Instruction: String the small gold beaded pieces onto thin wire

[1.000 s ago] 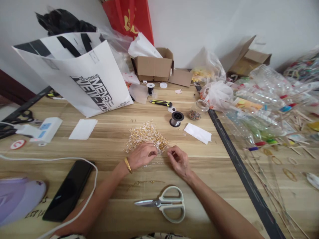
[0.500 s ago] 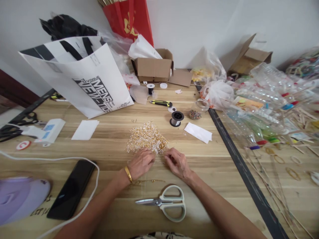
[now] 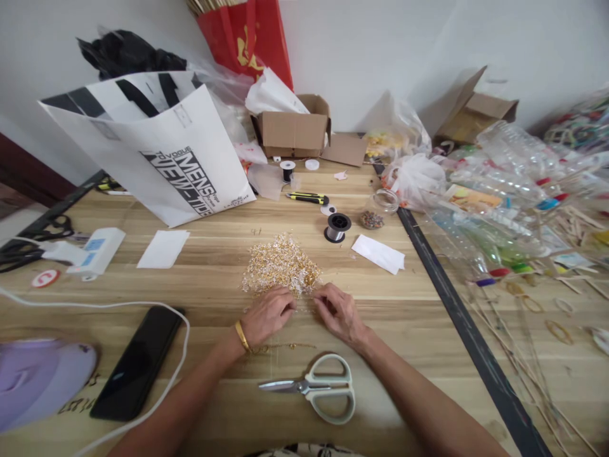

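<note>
My left hand [image 3: 270, 313] rests at the near edge of a loose pile of tiny gold and clear beads [image 3: 280, 263], its fingers curled together. Just right of it, my right hand [image 3: 339, 315] is closed too, thumb and fingers pinched by the pile's right corner. Whatever either hand holds is too small or hidden to make out. A faint fine line, perhaps beads on a thread, shows between the hands. Nearer to me lie a thin gold chain [image 3: 290, 346] and scissors with pale handles [image 3: 328, 388], blades pointing left.
Beyond the pile stand a wire spool [image 3: 337, 227], a jar of mixed beads [image 3: 373, 217] and a yellow-black cutter [image 3: 307, 198]. A phone [image 3: 137, 363] and white cable lie left. A white bag [image 3: 157, 152] stands back left. Plastic bottles [image 3: 504, 190] and thin sticks crowd the right.
My left hand has shifted very slightly toward me. My right hand and the things on the table look the same.
</note>
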Available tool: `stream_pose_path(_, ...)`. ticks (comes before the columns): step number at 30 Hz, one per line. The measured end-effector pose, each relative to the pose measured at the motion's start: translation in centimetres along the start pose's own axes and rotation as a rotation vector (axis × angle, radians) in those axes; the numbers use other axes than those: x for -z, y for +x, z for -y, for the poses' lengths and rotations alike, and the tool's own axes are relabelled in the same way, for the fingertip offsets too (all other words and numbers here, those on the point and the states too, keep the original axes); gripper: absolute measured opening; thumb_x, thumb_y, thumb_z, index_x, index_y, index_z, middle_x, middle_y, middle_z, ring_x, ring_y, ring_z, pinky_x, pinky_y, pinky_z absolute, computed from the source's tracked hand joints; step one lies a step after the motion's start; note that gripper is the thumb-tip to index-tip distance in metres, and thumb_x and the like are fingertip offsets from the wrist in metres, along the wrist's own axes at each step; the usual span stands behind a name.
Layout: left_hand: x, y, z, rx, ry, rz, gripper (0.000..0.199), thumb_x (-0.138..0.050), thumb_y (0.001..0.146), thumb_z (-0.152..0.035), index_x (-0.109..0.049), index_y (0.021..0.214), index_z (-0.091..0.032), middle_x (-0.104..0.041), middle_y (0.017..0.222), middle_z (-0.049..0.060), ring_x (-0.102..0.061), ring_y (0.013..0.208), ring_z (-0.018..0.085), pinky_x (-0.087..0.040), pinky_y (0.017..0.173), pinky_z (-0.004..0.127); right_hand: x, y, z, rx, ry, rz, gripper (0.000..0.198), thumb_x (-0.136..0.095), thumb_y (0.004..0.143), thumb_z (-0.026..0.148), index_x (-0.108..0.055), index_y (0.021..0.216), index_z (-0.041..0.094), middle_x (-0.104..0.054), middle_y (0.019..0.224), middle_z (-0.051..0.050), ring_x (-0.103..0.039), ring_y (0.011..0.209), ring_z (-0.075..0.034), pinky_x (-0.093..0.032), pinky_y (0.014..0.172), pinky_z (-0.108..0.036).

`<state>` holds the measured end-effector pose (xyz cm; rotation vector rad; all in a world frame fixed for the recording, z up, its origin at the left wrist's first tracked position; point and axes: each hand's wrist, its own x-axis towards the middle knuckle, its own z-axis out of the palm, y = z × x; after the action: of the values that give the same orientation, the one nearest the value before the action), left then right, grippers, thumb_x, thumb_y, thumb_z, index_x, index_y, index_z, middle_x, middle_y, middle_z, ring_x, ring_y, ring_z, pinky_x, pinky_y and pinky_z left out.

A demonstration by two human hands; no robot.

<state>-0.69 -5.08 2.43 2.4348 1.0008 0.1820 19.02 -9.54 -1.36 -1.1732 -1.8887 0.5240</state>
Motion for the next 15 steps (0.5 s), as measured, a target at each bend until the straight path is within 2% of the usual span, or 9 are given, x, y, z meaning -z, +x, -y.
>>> stream_pose_path(5,-0.36,0.43,0.67,0.147,-0.278,-0.024,0.006,-0.058,0.075,-0.013,-0.064,0.073,-0.014,-0.063,0.068,0.001,-0.054,0.063,0.012,-0.042,0.062,0.022,-0.02,0.09,0.24,0.025,-0.002,0.051,0.010,-0.047,0.088,0.016,-0.056,0.087,0.018,-0.058,0.074,-0.004,-0.053,0.064,-0.014,-0.042,0.058,-0.025)
stream_pose_path(9,-0.62,0.52,0.79,0.199,-0.447,-0.063,0.009,-0.058,0.075,-0.017,-0.066,0.075,-0.014,-0.067,0.070,0.002,-0.057,0.062,0.012,-0.044,0.061,0.021,-0.23,0.24,0.74,0.032,0.042,0.067,0.011,-0.046,0.089,0.018,-0.057,0.087,0.018,-0.060,0.076,-0.005,-0.055,0.066,-0.015,-0.045,0.060,-0.025)
stream_pose_path(15,-0.98,0.67,0.32,0.191,-0.479,-0.123,0.008,-0.058,0.074,-0.016,-0.066,0.073,-0.014,-0.068,0.070,0.002,-0.059,0.063,0.012,-0.045,0.060,0.022,-0.56,0.30,1.00,-0.004,0.085,0.089,0.010,-0.049,0.089,0.019,-0.058,0.089,0.018,-0.062,0.078,-0.006,-0.058,0.070,-0.016,-0.047,0.064,-0.026)
